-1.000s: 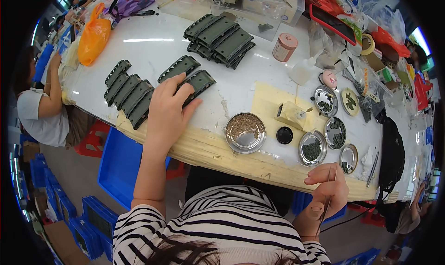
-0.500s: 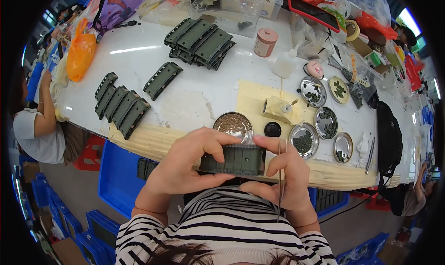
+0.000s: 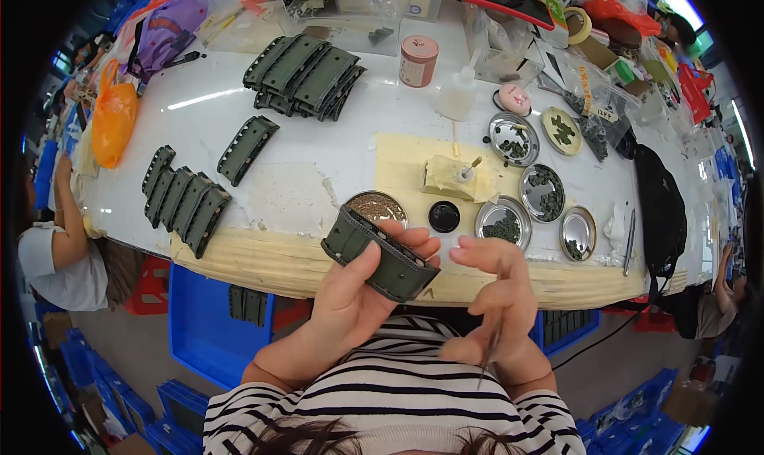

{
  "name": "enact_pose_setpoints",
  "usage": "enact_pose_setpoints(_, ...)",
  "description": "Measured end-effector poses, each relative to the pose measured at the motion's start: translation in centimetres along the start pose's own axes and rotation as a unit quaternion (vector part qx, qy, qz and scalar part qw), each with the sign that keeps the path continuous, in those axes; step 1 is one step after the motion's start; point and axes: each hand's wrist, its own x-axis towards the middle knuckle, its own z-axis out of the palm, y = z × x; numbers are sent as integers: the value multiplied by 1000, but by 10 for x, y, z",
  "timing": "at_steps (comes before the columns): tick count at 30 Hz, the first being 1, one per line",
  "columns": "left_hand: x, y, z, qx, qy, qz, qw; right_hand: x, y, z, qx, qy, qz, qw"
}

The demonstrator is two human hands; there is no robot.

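Observation:
In my left hand (image 3: 341, 305) is a dark green curved plastic panel (image 3: 368, 254) with toothed long edges, tilted down to the right. The thumb lies across its face and the fingers are behind it. Just right of the panel and apart from it, my right hand (image 3: 509, 300) has fingers partly spread, with slim metal tweezers (image 3: 495, 339) held against the palm, blurred. Beyond the panel stands a round dish of brown grains (image 3: 376, 206), partly hidden by it. A black round cap (image 3: 443, 216) sits on the table between the dish and the tape-wrapped block (image 3: 458, 178).
Similar green panels lie in a row (image 3: 187, 200), singly (image 3: 248, 150) and in a stack (image 3: 304, 74). Metal dishes (image 3: 543, 191) of small green parts stand at right. A pink jar (image 3: 419, 61) and squeeze bottle (image 3: 456, 94) are farther back. Below the table edge is a blue crate (image 3: 208, 320).
My right hand has let go of the panel's right end and moved slightly right, keeping the tweezers. The panel has turned in my left hand, its right end now lower. The view has shifted a little.

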Motion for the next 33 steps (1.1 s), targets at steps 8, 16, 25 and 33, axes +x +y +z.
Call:
enact_pose_setpoints(8, -1, 17, 0, 148, 29, 63, 987, -1, 25, -53, -105, 138, 277, 945)
enact_pose_setpoints(16, -1, 17, 1, 153, 49, 11, 987, -4, 53, -57, -99, 91, 264, 955)
enact_pose_setpoints(25, -2, 18, 4, 198, 9, 59, 978, 10, 46, -62, -115, 68, 212, 968)
enact_pose_setpoints(33, 10, 50, -36, 139, -112, 118, 977, 128, 97, -127, -201, -28, 89, 975)
